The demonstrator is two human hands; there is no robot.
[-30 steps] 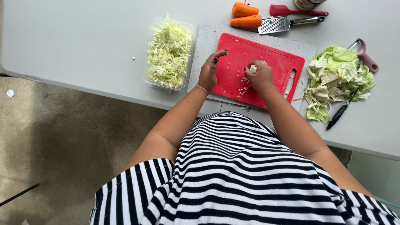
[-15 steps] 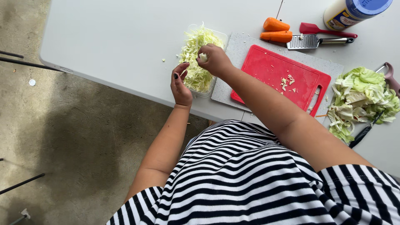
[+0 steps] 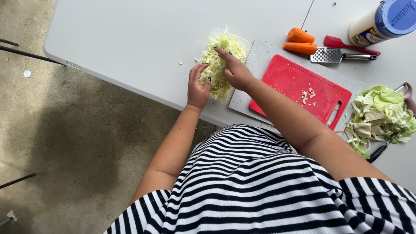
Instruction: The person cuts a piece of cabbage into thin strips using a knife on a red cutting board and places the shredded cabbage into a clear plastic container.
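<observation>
Down low, closest of all, a striped top [image 3: 260, 186] fills the bottom, and two bare arms reach out from it to a white table [image 3: 130, 39]. Left hand [image 3: 197, 86] sits at the near side of a clear tub [image 3: 247, 43], fingers curled loosely against the tub's edge and the heap inside, maybe to keep the tub from sliding; it does not seem to grip anything. Right hand [image 3: 236, 71] lies on top of the heap, fingers stretched out flat and open, pressing down or spreading, and it holds nothing that shows. That heap is shredded cabbage [image 3: 219, 65], pale green, piled high in the tub, with a few bits fallen on the table just beside it. Next to the tub, on the right, a red board [image 3: 299, 84] rests on a grey mat [image 3: 260, 60], so the board stays put; only a few cabbage scraps [image 3: 308, 95] lie on it. Further right sits a pile of loose cabbage leaves [image 3: 379, 112], with a dark knife [image 3: 381, 149] poking out under them. Far back lie two carrots [image 3: 301, 41], touching a small metal grater [image 3: 329, 55] and a red scraper [image 3: 342, 43]. Furthest off stands a jar [image 3: 381, 21] with a blue lid, lying near the corner.
</observation>
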